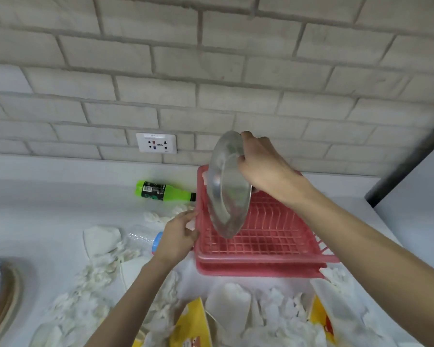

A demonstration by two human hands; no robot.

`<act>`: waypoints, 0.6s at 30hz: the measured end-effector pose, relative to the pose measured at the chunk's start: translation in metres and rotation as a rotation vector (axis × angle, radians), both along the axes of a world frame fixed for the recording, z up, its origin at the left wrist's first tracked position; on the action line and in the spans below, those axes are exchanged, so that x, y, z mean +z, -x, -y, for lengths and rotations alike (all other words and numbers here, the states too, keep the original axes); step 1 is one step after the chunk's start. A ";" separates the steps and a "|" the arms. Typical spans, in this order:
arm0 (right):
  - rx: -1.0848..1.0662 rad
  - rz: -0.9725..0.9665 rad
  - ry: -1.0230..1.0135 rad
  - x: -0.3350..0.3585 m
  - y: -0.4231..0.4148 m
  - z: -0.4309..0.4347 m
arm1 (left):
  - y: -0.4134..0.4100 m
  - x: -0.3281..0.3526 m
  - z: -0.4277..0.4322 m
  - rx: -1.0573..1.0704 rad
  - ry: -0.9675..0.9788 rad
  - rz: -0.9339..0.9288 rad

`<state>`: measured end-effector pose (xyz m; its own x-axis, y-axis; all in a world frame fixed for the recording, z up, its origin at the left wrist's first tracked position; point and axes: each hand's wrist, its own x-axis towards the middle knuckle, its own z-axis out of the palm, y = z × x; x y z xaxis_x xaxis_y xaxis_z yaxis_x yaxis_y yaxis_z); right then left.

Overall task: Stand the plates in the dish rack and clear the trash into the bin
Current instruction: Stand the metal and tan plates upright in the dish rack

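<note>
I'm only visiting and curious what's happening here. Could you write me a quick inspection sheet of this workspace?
Surface: white counter, much of it littered.
Job's things: steel plate held tilted on edge over the red dish rack; cannot tell whether it touches the grid. No bin in view.
Clutter: crumpled tissues, green bottle lying on its side, clear bottle with blue cap, yellow packets.
Hands: right hand grips the plate's upper rim with its fingers; left hand holds the rack's left rim.
Cables: nothing seen.
Surroundings: pale brick wall with a wall socket.
</note>
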<state>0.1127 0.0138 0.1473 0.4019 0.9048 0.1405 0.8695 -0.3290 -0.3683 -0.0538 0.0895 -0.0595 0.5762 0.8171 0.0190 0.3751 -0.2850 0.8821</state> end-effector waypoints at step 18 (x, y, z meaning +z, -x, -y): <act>0.107 0.083 0.147 -0.047 0.056 -0.042 | 0.001 0.000 0.010 0.080 0.050 0.041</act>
<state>0.0563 0.0561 0.1002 0.2946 0.9551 0.0320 0.9279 -0.2779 -0.2484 -0.0551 0.0792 -0.0591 0.5088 0.8609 -0.0009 0.3582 -0.2108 0.9096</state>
